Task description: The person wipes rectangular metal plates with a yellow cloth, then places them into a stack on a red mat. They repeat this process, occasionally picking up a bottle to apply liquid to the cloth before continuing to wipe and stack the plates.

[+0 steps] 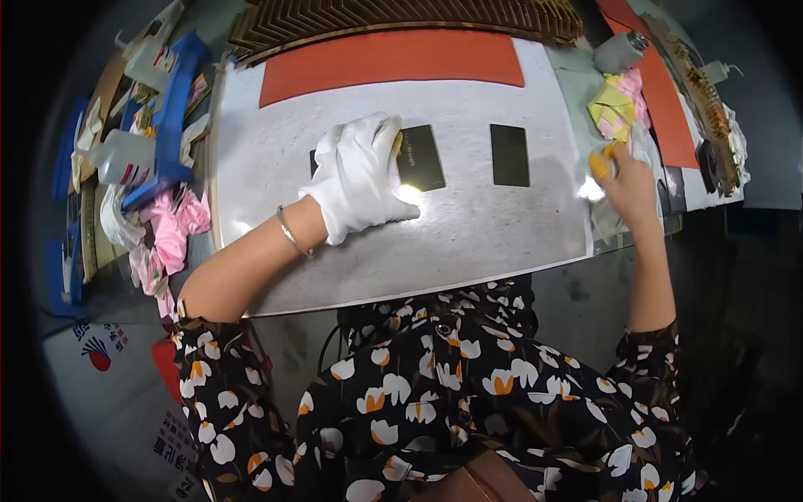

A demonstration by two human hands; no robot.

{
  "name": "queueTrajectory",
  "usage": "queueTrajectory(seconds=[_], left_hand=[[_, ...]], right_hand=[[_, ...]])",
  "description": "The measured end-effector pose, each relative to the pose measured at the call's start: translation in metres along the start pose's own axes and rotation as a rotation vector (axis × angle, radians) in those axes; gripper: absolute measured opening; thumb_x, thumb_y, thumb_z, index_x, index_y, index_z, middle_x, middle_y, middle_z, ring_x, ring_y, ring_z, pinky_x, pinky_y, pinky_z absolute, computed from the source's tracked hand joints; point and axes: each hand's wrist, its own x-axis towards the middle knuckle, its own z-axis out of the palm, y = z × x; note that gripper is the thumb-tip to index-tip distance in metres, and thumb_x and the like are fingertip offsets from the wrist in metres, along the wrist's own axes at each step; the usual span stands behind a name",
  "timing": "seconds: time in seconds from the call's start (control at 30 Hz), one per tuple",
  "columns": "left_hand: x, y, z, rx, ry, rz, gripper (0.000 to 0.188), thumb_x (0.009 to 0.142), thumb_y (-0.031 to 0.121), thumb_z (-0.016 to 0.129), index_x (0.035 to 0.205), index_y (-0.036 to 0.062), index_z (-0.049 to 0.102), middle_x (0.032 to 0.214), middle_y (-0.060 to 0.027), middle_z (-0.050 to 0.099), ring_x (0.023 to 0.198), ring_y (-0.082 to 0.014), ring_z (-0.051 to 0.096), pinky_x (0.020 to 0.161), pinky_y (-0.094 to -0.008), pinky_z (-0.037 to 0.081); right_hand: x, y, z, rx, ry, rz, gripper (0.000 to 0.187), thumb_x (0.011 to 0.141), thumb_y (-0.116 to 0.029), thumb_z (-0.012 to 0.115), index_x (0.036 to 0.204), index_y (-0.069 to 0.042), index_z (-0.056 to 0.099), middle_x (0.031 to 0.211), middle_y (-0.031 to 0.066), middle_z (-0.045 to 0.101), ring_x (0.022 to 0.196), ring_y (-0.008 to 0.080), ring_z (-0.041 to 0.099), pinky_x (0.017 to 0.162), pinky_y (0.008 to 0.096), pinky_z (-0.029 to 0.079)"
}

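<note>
My left hand [360,176], in a white glove, spans the left part of a dark rectangular plate [424,157] on the work surface. Its fingers are at the plate's upper edge and the thumb by its lower edge, so the hand appears closed on it. A little yellow shows at the fingertips; what it is I cannot make out. Another dark piece [314,162] peeks out left of the glove. Farther right lies a separate dark plate [509,156]. Wearing yellow finger covers, my bare right hand [626,180] is open just below a crumpled yellow cloth [612,110].
Beneath the plates is a pale grey sheet [468,243]. An orange mat [393,65] and a slotted brown rack [401,21] lie behind. At left, a blue rack [177,109] stands beside plastic bottles [125,157] and pink cloths [176,226]. A grey canister [621,52] stands back right.
</note>
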Motion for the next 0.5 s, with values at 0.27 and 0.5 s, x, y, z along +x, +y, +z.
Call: queueTrajectory(seconds=[0.27, 0.5], left_hand=[[0.036, 0.018, 0.015, 0.178, -0.054, -0.101, 0.077, 0.049, 0.036, 0.077, 0.112, 0.0036, 0.046, 0.110, -0.0159, 0.046, 0.104, -0.0329, 0.046, 0.090, -0.0432, 0.039], [0.042, 0.047, -0.002, 0.060, -0.169, -0.280, 0.055, 0.052, 0.031, 0.074, 0.094, 0.0033, 0.052, 0.091, -0.0155, 0.054, 0.085, -0.0334, 0.054, 0.077, -0.0411, 0.046]], right_hand=[[0.030, 0.056, 0.038, 0.007, 0.097, -0.184, 0.025, 0.080, -0.031, 0.061, 0.089, -0.008, 0.059, 0.069, 0.0134, 0.060, 0.065, 0.0305, 0.060, 0.057, 0.0421, 0.046], [0.008, 0.043, 0.020, 0.143, 0.285, -0.214, 0.030, 0.074, -0.012, 0.067, 0.103, -0.004, 0.061, 0.102, 0.0165, 0.055, 0.092, 0.0332, 0.052, 0.078, 0.0392, 0.044]])
